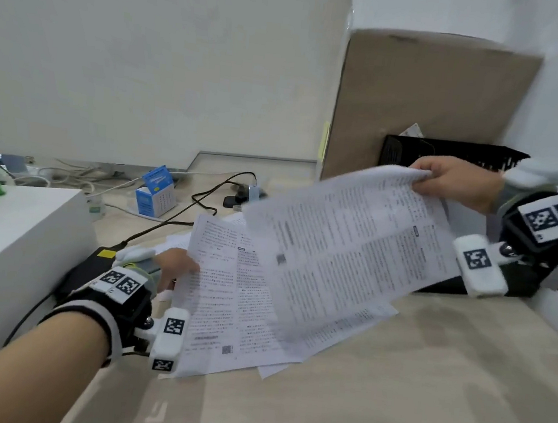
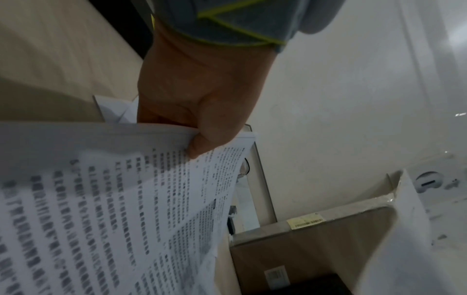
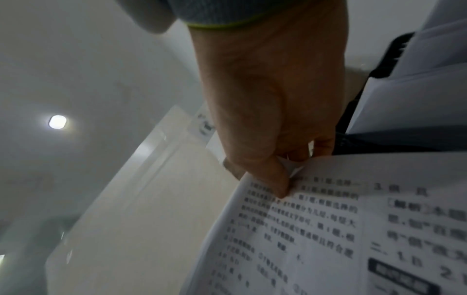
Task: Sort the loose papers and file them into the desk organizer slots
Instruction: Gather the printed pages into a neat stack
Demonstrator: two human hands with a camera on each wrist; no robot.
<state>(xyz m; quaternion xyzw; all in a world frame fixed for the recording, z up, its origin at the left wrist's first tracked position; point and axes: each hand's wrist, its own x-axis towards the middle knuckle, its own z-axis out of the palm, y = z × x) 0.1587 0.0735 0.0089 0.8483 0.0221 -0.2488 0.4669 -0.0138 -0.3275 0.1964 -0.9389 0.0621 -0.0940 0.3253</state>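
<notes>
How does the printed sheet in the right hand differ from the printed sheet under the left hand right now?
The white printed sheet pinched by the right hand at its far edge is lifted off the pale wooden desk and blurred. The white printed sheet the left hand holds at its left edge lies low on the other loose papers, partly covered by the raised one. Both carry dense black text in columns.

The organizer [image 1: 449, 153] stands at the tabletop's [image 1: 425, 381] back right corner; papers [image 1: 227, 295] lie mid-tabletop, a box [image 1: 10, 234] at the left edge.
</notes>
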